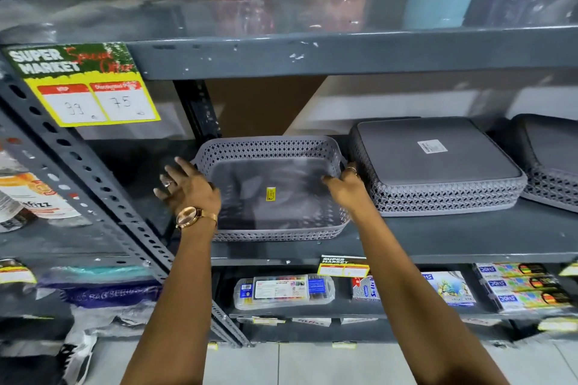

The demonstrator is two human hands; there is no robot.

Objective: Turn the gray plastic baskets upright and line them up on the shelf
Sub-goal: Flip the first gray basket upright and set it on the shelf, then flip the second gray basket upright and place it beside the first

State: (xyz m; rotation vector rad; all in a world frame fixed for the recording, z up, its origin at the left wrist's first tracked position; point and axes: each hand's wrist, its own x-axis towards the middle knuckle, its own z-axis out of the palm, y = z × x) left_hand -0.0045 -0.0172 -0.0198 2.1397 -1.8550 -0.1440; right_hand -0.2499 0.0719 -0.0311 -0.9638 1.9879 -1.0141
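Two bare arms reach forward onto the middle shelf [438, 244] of a gray metal rack; the left hand [187, 187], wearing a ring and a gold wristwatch [190, 216], is spread open with fingers fanned, resting against the left wall of an upright gray plastic basket [272, 194]; the right hand [347, 186] hooks over the basket's right rim, thumb inside and fingers curled on the edge, so it is gripping the basket. The basket sits open side up on the shelf (a small yellow sticker [271, 193] shows on its floor).

Just to its right lies a second gray basket [438, 166], upside down with its flat base and a white label facing up; a third overturned basket [550, 166] lies farther right, partly out of frame.

To finish this placement well, the hands should probably slide the basket square to the shelf front, leaving room beside it for the two not yet turned over.
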